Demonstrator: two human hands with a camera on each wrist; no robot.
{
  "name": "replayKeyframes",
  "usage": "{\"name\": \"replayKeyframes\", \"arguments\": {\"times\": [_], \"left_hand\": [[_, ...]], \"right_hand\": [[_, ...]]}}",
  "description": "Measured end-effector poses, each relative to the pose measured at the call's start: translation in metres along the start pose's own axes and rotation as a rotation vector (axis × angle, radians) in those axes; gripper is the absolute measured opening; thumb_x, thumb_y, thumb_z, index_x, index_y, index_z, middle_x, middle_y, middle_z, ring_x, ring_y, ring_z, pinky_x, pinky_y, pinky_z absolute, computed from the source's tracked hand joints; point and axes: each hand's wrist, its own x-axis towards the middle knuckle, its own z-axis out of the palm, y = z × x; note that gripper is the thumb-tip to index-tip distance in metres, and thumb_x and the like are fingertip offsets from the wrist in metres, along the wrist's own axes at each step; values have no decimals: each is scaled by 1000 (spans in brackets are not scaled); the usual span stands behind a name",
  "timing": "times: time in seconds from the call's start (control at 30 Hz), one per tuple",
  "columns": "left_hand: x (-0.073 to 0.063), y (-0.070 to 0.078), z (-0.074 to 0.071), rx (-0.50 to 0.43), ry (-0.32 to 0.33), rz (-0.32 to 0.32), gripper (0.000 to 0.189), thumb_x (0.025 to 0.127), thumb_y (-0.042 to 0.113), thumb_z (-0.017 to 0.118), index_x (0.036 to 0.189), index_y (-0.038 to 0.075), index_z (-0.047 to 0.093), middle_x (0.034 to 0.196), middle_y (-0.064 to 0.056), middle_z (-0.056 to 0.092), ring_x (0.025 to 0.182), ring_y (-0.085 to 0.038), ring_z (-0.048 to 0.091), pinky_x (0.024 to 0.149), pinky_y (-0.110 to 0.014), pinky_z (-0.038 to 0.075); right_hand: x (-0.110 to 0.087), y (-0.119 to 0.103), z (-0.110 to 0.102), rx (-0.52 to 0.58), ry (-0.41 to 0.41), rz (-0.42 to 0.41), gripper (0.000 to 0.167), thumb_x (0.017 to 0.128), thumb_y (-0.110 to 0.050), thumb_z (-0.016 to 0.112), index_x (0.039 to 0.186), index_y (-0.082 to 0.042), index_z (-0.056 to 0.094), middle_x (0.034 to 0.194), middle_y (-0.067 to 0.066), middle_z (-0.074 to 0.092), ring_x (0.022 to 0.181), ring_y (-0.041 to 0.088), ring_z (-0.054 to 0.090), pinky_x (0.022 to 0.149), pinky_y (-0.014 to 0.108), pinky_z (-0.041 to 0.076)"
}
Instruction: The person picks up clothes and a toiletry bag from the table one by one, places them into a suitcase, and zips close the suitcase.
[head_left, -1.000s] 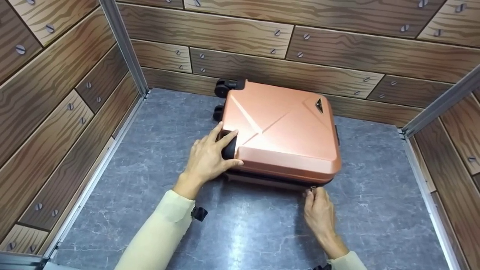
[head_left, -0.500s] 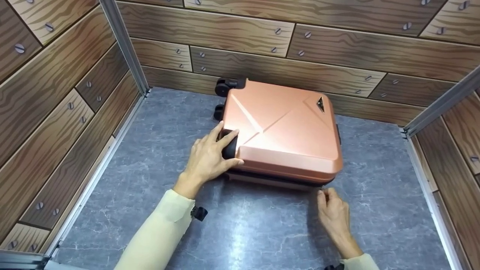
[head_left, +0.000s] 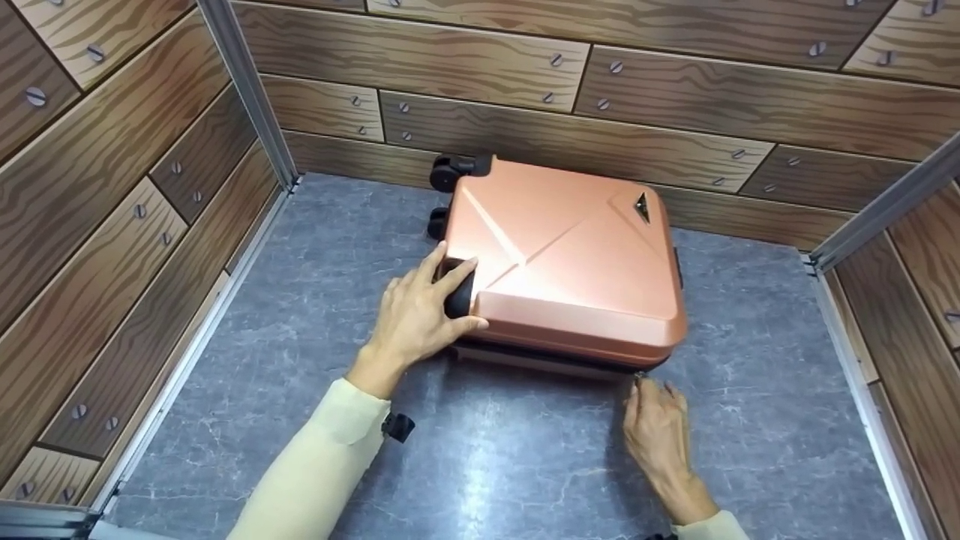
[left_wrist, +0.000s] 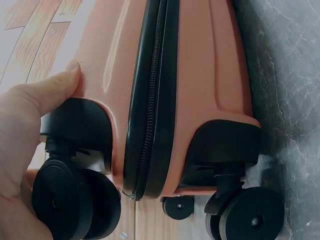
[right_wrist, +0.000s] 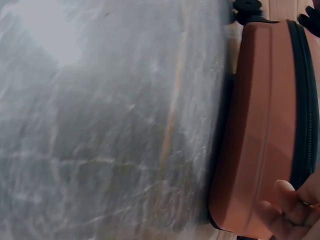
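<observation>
A rose-gold hard-shell suitcase (head_left: 570, 255) lies flat on the floor, black wheels to the left. My left hand (head_left: 412, 319) grips its near left corner, thumb on the front side and fingers spread over the black corner guard. In the left wrist view this hand (left_wrist: 20, 125) wraps round a black twin wheel (left_wrist: 60, 200). The black zipper (left_wrist: 150, 105) runs closed between the two shells there. At the near right corner, my right hand (head_left: 658, 431) pinches the small metal zipper pull (head_left: 640, 377). The right wrist view shows its curled fingertips (right_wrist: 287, 197) beside the zipper band.
Wood-plank-patterned walls (head_left: 480, 56) with metal corner posts (head_left: 247, 97) enclose the grey marbled floor (head_left: 337, 217) at the back and both sides. The suitcase's far side lies close to the back wall.
My right hand has moved right along the suitcase's front edge toward the corner, then slightly back left. The left hand and suitcase have stayed nearly in place.
</observation>
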Motion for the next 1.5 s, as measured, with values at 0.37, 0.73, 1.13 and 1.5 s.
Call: {"name": "replayKeyframes", "arguments": {"times": [0.37,0.73,1.13,1.5], "left_hand": [[2,3,0,-3,-16,-16,89,82,74,75,160,44,43,173,-8,30,137,-48,55,116,-63,40],[1,7,2,-1,16,-17,90,81,72,77,159,42,45,173,-9,31,134,-47,58,114,-63,42],[2,9,2,5,-10,-36,89,82,73,75,160,45,43,174,-4,30,133,-46,58,113,-64,42],[6,9,1,-2,-31,-10,89,83,73,74,160,47,40,175,-6,27,131,-43,59,115,-60,41]], "right_hand": [[10,5,-3,68,-70,235,8,93,5,61,87,8,65,74,26,68,75,52,67,102,62,47],[12,18,-7,-2,-29,186,16,91,3,63,77,4,54,68,28,61,70,57,59,63,69,46],[-1,46,-23,166,-86,5,13,83,11,71,88,-1,68,69,8,66,61,28,62,54,45,50],[6,47,-24,247,-156,136,18,90,10,70,81,-5,70,66,-2,67,60,0,57,55,26,47]]}}
